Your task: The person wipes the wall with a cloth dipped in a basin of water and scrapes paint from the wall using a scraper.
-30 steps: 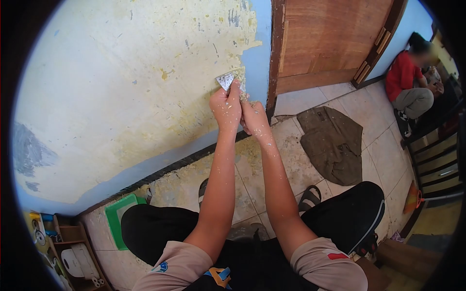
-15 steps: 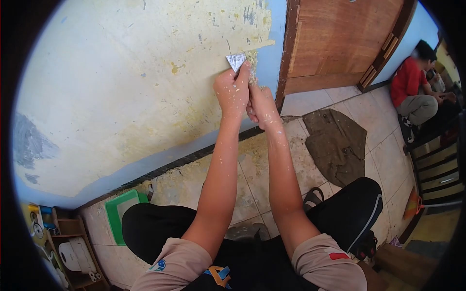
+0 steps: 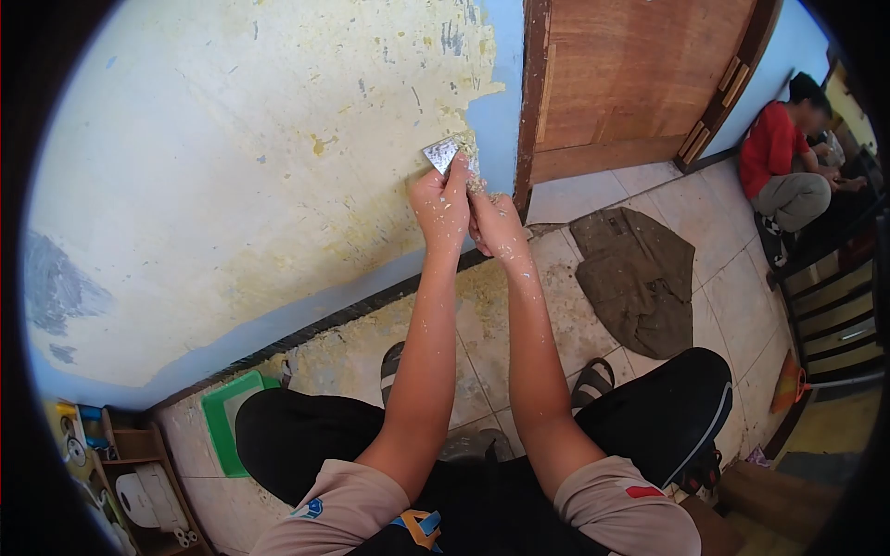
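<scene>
- Holding the scraper (image 3: 438,156) by its metal blade, the left grip (image 3: 438,206) is closed, thumb extended along the blade face.
- The right grip (image 3: 501,227) is closed around the scraper's lower end, just below and to the right of the left grip; the handle is largely hidden.
- Position of scraper: against the wall (image 3: 232,167), beside the boundary between the pale, stripped area and the blue paint (image 3: 491,148). Contact along the full blade edge cannot be confirmed.
- Pale flakes adhere to both hands and forearms; crumbled residue lies at the right side of the blade.
- Right of the blue strip: a brown wooden door (image 3: 630,74) in a darker frame.
- Below the wall: a tiled floor (image 3: 473,371), with yellowish scrapings concentrated along the dark baseboard (image 3: 315,324).
- On the floor, right of the forearms: a brown cloth (image 3: 635,278), spread flat.
- Left of the wearer's knee: a green basin (image 3: 211,417); farther left, a shelf unit (image 3: 139,449).
- Far right: a seated person in a red shirt (image 3: 769,144), near black slatted furniture (image 3: 839,324).
</scene>
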Tool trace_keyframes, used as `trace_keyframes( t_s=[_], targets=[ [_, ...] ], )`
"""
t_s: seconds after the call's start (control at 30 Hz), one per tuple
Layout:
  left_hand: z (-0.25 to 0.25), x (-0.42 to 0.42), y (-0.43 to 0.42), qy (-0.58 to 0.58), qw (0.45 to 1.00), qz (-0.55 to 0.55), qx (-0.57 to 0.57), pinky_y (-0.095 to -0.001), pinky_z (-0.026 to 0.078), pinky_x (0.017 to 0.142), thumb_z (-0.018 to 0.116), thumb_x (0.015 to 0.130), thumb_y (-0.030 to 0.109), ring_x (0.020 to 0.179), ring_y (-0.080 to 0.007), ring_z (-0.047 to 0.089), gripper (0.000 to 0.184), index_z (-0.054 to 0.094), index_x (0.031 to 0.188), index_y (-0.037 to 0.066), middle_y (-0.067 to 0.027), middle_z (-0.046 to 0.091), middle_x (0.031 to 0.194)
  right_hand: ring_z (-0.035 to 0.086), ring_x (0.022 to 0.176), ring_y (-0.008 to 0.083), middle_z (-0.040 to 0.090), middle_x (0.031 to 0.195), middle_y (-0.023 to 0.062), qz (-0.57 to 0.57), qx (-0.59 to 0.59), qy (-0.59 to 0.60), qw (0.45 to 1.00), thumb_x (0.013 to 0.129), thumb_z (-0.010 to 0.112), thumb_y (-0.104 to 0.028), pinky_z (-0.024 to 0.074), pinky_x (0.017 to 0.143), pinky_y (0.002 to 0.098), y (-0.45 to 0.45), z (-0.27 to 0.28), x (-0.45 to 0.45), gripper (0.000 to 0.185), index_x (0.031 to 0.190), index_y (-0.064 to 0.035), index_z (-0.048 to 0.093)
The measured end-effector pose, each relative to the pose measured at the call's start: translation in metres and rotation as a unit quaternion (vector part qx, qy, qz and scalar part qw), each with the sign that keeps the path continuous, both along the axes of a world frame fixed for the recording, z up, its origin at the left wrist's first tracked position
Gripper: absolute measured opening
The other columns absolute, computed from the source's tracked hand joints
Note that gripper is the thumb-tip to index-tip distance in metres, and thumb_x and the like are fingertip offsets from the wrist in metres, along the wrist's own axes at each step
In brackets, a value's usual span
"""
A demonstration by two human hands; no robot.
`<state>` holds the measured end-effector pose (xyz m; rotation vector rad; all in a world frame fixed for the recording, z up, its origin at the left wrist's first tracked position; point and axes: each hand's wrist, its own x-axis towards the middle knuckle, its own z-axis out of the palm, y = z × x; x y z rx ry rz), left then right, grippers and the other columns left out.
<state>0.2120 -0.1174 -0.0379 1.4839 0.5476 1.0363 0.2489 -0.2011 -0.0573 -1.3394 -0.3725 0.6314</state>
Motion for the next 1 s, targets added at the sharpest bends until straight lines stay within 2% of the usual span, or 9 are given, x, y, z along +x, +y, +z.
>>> trace_keyframes(
  t_s=[0.13,0.23,0.4,0.5,0.63,0.7,0.87,1.0],
  targets=[
    [-0.003,0.002,-0.004,-0.016,1.000,-0.007,-0.004,-0.0272,0.037,0.050,0.069,0.096,0.027,0.054,-0.0051,0.046,0.037,0.071,0.077,-0.005,0.0004,0.057,0.057,0.040,0.038,0.0099,0.042,0.048,-0.0009,0.002,-0.007,-0.002,1.000,0.098,0.057,-0.051,0.0265,0.036,0.0279,-0.003,-0.006,0.004,0.060,0.057,-0.0083,0.047],
    [-0.005,0.004,-0.006,-0.015,1.000,0.003,-0.020,-0.0251,0.033,0.052,0.071,0.095,0.024,0.058,-0.0031,0.042,0.033,0.071,0.078,-0.004,0.0038,0.056,0.061,0.040,0.039,0.0093,0.042,0.049,-0.0011,0.007,-0.014,-0.001,1.000,0.098,0.057,-0.050,0.0259,0.036,0.0274,-0.004,-0.006,0.006,0.059,0.058,-0.0081,0.047],
    [-0.007,0.004,-0.006,-0.024,0.999,0.014,-0.020,-0.0255,0.031,0.047,0.071,0.094,0.024,0.053,-0.0037,0.042,0.033,0.069,0.075,-0.002,0.0031,0.056,0.060,0.039,0.038,0.0085,0.042,0.049,-0.0016,0.014,-0.001,-0.007,1.000,0.100,0.055,-0.048,0.0248,0.035,0.0270,-0.005,-0.005,0.004,0.057,0.059,-0.0082,0.048],
    [-0.005,0.006,-0.004,-0.019,0.999,0.016,-0.026,-0.0284,0.037,0.051,0.069,0.096,0.025,0.056,-0.0057,0.045,0.037,0.069,0.075,-0.006,0.0001,0.057,0.058,0.037,0.037,0.0085,0.041,0.048,-0.0017,0.026,0.000,0.016,1.000,0.100,0.054,-0.047,0.0237,0.034,0.0269,-0.005,0.001,0.003,0.057,0.059,-0.0082,0.047],
    [-0.001,0.004,-0.006,0.004,1.000,0.026,-0.012,-0.0288,0.037,0.051,0.069,0.095,0.023,0.056,-0.0055,0.045,0.036,0.068,0.074,-0.006,0.0006,0.057,0.058,0.036,0.037,0.0085,0.041,0.048,-0.0017,0.046,0.002,0.051,0.998,0.100,0.053,-0.045,0.0230,0.034,0.0268,-0.006,0.009,0.001,0.056,0.059,-0.0083,0.047],
    [-0.003,0.007,-0.007,-0.031,0.999,0.030,-0.015,-0.0290,0.037,0.051,0.070,0.095,0.023,0.056,-0.0051,0.044,0.036,0.068,0.073,-0.006,0.0009,0.056,0.058,0.035,0.036,0.0088,0.040,0.047,-0.0011,0.027,-0.011,0.032,0.999,0.101,0.052,-0.042,0.0229,0.033,0.0274,-0.005,0.008,0.002,0.055,0.058,-0.0084,0.046],
    [-0.002,0.004,-0.005,-0.009,0.999,0.038,-0.022,-0.0287,0.036,0.051,0.071,0.094,0.023,0.056,-0.0048,0.044,0.036,0.067,0.072,-0.005,0.0014,0.056,0.058,0.034,0.035,0.0091,0.041,0.047,-0.0001,0.028,-0.005,0.030,0.999,0.101,0.051,-0.041,0.0239,0.032,0.0282,0.000,0.007,0.001,0.055,0.057,-0.0077,0.045],
    [-0.005,0.011,-0.002,-0.053,0.998,0.033,-0.019,-0.0272,0.033,0.049,0.072,0.094,0.024,0.055,-0.0046,0.042,0.036,0.066,0.069,-0.002,0.0030,0.055,0.059,0.034,0.035,0.0094,0.041,0.047,0.0004,0.021,0.004,0.035,0.999,0.101,0.050,-0.041,0.0244,0.032,0.0283,0.001,0.008,-0.001,0.055,0.057,-0.0073,0.046]
  ],
)
